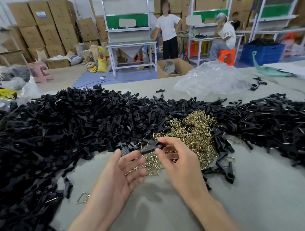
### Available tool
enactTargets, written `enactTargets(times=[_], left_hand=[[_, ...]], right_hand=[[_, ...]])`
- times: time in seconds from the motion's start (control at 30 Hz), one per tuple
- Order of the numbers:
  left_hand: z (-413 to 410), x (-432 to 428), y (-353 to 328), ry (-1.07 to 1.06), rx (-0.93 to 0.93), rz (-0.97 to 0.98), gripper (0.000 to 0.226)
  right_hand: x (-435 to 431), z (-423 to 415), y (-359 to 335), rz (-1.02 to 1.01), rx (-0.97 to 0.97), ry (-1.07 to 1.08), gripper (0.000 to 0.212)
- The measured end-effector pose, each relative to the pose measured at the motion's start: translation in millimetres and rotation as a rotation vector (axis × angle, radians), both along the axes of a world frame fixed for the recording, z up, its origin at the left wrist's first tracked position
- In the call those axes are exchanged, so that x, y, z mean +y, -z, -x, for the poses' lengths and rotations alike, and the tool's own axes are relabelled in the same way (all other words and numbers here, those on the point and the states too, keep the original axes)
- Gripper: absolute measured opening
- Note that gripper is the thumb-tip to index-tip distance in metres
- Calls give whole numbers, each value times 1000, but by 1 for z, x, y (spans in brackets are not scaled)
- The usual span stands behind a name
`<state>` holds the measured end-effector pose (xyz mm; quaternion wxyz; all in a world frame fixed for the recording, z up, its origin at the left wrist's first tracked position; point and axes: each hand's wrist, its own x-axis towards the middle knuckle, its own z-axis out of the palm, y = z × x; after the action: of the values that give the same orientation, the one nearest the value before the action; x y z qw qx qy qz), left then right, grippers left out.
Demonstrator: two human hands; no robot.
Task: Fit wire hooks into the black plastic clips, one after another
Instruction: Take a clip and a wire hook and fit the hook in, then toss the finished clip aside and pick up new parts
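My right hand (176, 158) pinches a black plastic clip (150, 147) between thumb and fingers, with a wire hook (141, 145) sticking up from its left end. Just left of it my left hand (123, 173) is held palm-up with relaxed fingers, holding nothing that I can see. Both hands hover above a heap of brass-coloured wire hooks (190, 132) in the middle of the table. A huge pile of black clips (58, 129) spreads to the left, and another pile of black clips (275, 121) lies to the right.
The grey table top (154, 205) is bare in front of me. A loose triangular wire (82, 198) lies at front left. A crumpled clear plastic bag (212, 78) sits at the back right. Beyond the table are workbenches, cardboard boxes and other people.
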<state>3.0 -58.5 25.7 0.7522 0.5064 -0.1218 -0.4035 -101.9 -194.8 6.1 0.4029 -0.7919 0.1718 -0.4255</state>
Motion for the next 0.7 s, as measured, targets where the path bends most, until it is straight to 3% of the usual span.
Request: enactTargets(times=[0.1,0.2,0.23,0.3,0.37,0.47,0.57,0.7], left_hand=[[-1,-1,2,-142,-53,-51,44],[-1,4,3,-366,-352,-159,32],[-4,8,5,-442,-565,-266,29],[-11,16,11,-579,-1025,-593,25],[-22,26,18,-692,-1262,-967,35],[-38,40,25,-723,-1239,-1229,56],[-47,50,26,-672,-1181,-1364,46],[-53,56,30,-659,-1369,-1353,27]], right_hand=[[-32,12,-31,-260,-214,165,21],[-90,27,-81,-671,-599,333,51],[-104,33,-94,-802,-620,344,61],[-113,40,-100,-892,-448,302,57],[-96,34,-92,-946,-347,107,56],[-51,14,-68,-862,-243,-91,65],[-9,-3,-34,-644,-106,-138,58],[13,-15,-4,-432,9,-223,61]])
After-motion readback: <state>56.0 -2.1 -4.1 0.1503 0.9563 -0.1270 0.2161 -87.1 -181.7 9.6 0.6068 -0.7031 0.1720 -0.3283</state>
